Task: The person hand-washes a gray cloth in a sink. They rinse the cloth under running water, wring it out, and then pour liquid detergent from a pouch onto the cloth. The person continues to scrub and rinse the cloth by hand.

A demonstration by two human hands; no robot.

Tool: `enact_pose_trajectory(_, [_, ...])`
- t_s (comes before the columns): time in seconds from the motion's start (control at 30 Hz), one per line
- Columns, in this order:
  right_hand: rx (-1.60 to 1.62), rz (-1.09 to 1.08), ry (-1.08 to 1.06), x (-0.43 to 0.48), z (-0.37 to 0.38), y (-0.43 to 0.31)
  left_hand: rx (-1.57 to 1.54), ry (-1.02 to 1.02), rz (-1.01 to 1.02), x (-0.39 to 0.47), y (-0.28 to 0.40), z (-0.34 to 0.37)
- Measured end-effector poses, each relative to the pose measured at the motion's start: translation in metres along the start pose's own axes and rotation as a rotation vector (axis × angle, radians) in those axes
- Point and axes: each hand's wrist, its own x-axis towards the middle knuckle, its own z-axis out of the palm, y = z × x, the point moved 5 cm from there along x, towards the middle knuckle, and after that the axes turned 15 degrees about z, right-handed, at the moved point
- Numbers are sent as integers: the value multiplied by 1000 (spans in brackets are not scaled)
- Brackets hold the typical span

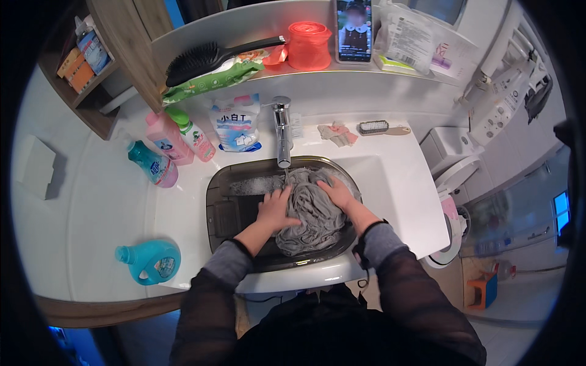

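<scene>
A wet, bunched grey garment or cloth (309, 206) lies in a dark translucent plastic basin (219, 247) set in the white sink. My left hand (274, 210) is at the cloth's left side, fingers spread, its thumb touching the fabric. On the upper right of the bundle, my right hand (338, 192) grips a fold, though the cloth partly hides its fingers. Above the basin stands a chrome faucet (283, 132), from which a thin stream of water falls beside the cloth. White suds (256, 185) show at the basin's far side.
Left of the sink stand a teal jug (155, 263), a teal-and-pink bottle (158, 167), a pink bottle (171, 139), a green-capped pump bottle (197, 137) and a detergent pouch (236, 123). A scrub brush (375, 128) and a crumpled rag (339, 133) lie behind right. A phone (354, 32) stands on the shelf.
</scene>
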Motion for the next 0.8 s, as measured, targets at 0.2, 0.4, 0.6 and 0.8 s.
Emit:
enact_pose_trajectory(0.2, [-894, -142, -80, -127, -10, -20, 173, -306, 149, -69, 26, 18])
enact_pose_trajectory(0.4, [-1257, -11, -11, -143, 23, -40, 368, -270, 102, -37, 38, 37])
enact_pose_trajectory(0.6, [-1220, -77, 8, -86, 23, -31, 437, -199, 68, 0, 27, 35])
enact_pose_trajectory(0.8, [-1132, -36, -147, -34, 16, -33, 332, -172, 83, 32, 8, 16])
